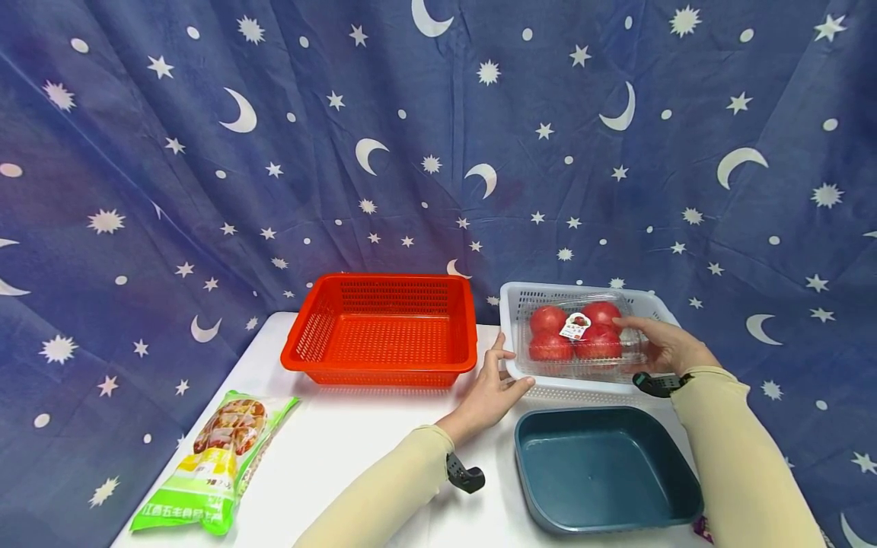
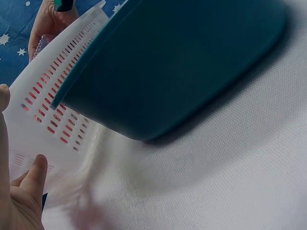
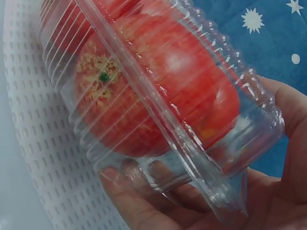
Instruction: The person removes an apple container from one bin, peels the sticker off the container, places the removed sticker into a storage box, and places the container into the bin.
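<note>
A clear plastic box of red tomatoes (image 1: 574, 335) with a white label is at the white basket (image 1: 510, 312), overlapping its inside in the head view. My right hand (image 1: 674, 346) grips the box's right end; in the right wrist view the fingers (image 3: 136, 203) lie under the ribbed plastic around one tomato (image 3: 144, 86). At the basket's left front corner is my left hand (image 1: 486, 392), its fingers spread along the end wall and its thumb near the front rim. The left wrist view shows a fingertip (image 2: 38, 167) against the basket's slotted wall (image 2: 57, 139).
A dark teal tub (image 1: 610, 525) stands in front of the white basket, close by my right forearm. To the left is a red basket (image 1: 384, 377). A green and clear food bag (image 1: 212, 464) lies at the table's left edge. Behind hangs a blue curtain (image 1: 411, 152).
</note>
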Action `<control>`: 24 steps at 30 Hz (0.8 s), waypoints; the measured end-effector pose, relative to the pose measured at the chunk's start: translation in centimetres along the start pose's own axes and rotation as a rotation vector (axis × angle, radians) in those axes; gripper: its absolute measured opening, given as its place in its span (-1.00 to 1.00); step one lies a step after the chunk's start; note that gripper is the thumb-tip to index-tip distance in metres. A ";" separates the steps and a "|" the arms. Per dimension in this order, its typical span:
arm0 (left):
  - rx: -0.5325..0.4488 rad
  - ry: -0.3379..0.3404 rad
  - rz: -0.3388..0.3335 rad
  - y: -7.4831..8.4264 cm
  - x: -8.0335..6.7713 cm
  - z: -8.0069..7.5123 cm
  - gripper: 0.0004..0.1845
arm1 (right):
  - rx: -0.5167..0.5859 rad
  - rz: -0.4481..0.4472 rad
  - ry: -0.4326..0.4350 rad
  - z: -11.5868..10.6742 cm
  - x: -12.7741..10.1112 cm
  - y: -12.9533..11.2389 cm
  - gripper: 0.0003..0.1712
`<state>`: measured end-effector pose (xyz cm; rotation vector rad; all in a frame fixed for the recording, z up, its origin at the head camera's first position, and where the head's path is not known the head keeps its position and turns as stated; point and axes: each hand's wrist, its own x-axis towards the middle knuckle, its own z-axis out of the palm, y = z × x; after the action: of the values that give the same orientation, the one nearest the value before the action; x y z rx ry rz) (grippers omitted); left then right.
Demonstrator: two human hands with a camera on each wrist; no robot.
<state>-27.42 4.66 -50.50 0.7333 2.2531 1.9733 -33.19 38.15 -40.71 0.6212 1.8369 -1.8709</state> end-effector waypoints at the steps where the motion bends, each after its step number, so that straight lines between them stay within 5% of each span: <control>1: 0.001 0.001 0.001 0.0 0.0 0.0 -0.44 | -0.007 -0.003 0.007 0.1 0.0 0.0 0.14; 24: 0.009 -0.008 0.009 0.1 -0.1 0.0 -0.38 | -0.011 -0.057 0.075 0.5 -0.6 -0.1 0.12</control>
<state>-27.30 4.58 -50.38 0.7532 2.2596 1.9617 -32.78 37.69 -40.29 0.6491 1.9301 -1.8964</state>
